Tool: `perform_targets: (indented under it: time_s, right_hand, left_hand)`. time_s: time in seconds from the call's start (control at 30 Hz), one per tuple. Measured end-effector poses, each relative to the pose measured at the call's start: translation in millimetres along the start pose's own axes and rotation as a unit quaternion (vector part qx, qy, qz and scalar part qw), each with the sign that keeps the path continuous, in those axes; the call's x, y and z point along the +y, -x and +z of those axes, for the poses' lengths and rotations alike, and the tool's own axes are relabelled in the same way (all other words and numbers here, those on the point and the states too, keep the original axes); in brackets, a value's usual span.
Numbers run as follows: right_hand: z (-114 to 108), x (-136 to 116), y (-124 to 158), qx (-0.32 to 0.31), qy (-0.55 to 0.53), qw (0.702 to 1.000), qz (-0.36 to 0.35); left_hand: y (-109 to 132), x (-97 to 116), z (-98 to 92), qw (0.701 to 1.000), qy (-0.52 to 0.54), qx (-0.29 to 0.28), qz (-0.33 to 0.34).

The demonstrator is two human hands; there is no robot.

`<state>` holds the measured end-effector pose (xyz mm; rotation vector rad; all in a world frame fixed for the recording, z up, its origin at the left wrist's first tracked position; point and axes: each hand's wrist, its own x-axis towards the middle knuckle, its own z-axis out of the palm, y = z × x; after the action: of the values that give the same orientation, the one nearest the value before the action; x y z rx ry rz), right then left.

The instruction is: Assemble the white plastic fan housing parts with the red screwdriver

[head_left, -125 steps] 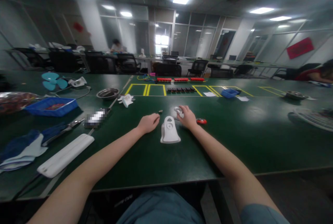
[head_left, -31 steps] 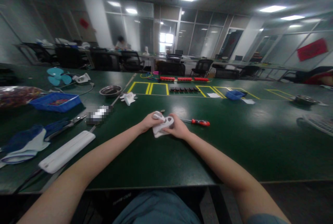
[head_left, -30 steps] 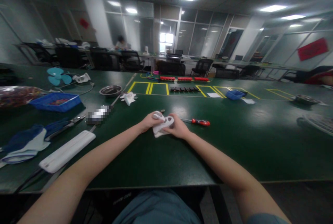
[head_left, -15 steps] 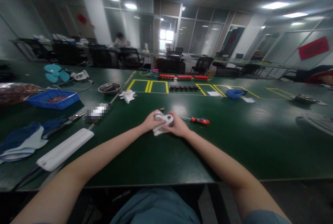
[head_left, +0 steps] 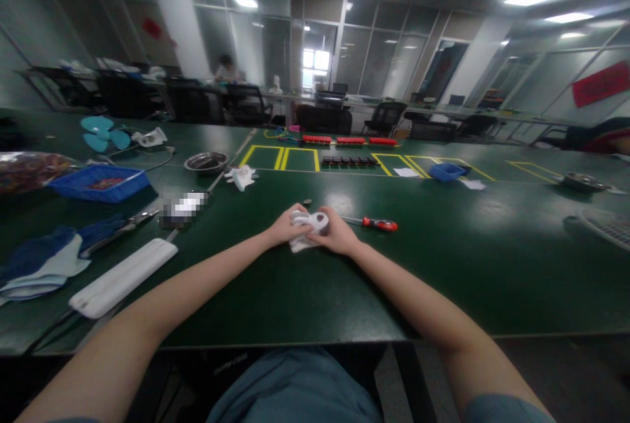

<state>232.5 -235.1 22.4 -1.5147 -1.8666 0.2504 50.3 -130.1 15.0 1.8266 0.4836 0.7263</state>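
Observation:
A white plastic part with a dark round opening is held between both hands over the green table. My left hand is closed on its left side, and my right hand grips its right side. White cloth-like material hangs below the part, against the tabletop. Just right of my right hand lies a screwdriver with a red and black handle. A small round piece rests on the table beyond the hands.
On the left are a white power strip, a blue tray, a metal bowl, blue gloves and a fan. Farther back stand a black rack and a small blue bin. A person sits in the background.
The white part has turned slightly in my hands and sits a little flatter. The small round piece beyond them is more exposed. The view has shifted slightly.

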Motion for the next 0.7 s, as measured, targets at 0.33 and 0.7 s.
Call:
perform_targets:
  time_s: [0.33, 0.7]
  right_hand:
    - [0.0, 0.3, -0.4, -0.002, -0.006, 1.000, 0.000]
    - [1.3, 1.5, -1.5, 0.002, -0.002, 1.000, -0.009]
  left_hand:
    - [-1.4, 0.3, -4.5, 1.000, 0.018, 0.008, -0.022]
    - [-3.5, -5.4, -7.8, 1.000, 0.015, -0.001, -0.005]
